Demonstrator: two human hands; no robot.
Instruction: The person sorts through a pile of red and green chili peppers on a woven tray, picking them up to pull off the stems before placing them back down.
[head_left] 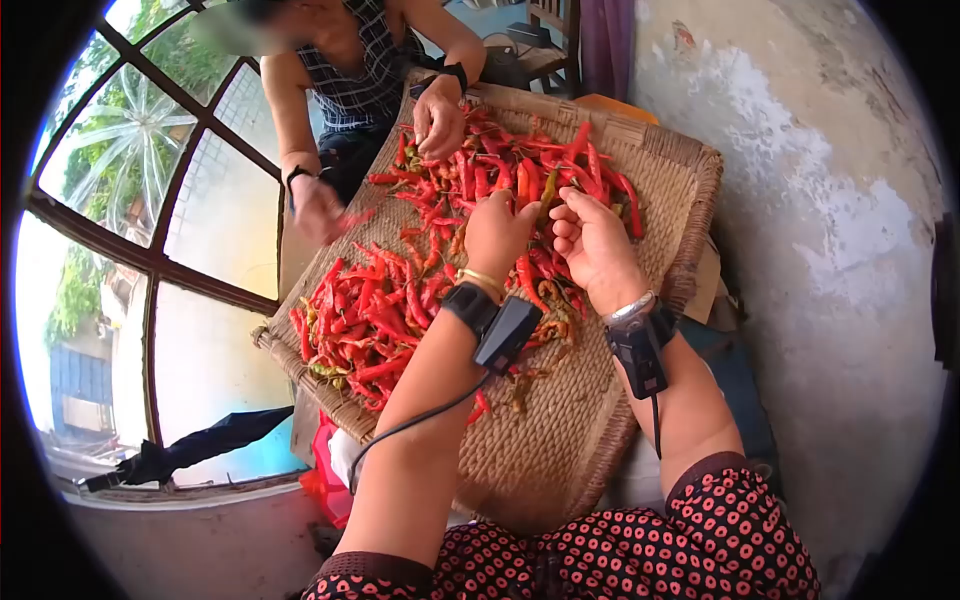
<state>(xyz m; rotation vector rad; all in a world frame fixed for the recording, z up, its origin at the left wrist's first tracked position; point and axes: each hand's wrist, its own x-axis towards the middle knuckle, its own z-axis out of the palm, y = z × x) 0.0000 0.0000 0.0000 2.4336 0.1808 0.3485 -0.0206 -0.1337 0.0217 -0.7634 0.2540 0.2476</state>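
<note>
A large heap of red chili peppers [385, 310] lies on a woven tray [545, 440] in front of me. My left hand [495, 238] is over the middle of the heap, back turned up, with its fingers closed and partly hidden; a chili pepper shows at its fingertips. Close by on the right, my right hand [598, 245] has its fingers curled and thumb and forefinger pinched. A greenish-brown chili pepper [548, 192] shows in the gap between both hands. What the right fingertips pinch is too small to make out.
Across the tray sits another person [350, 75], one hand [437, 118] above the peppers and the other [318, 210] blurred at the tray's left edge. A folded umbrella [210, 445] lies by the window at left. A stained wall [800, 220] stands at right.
</note>
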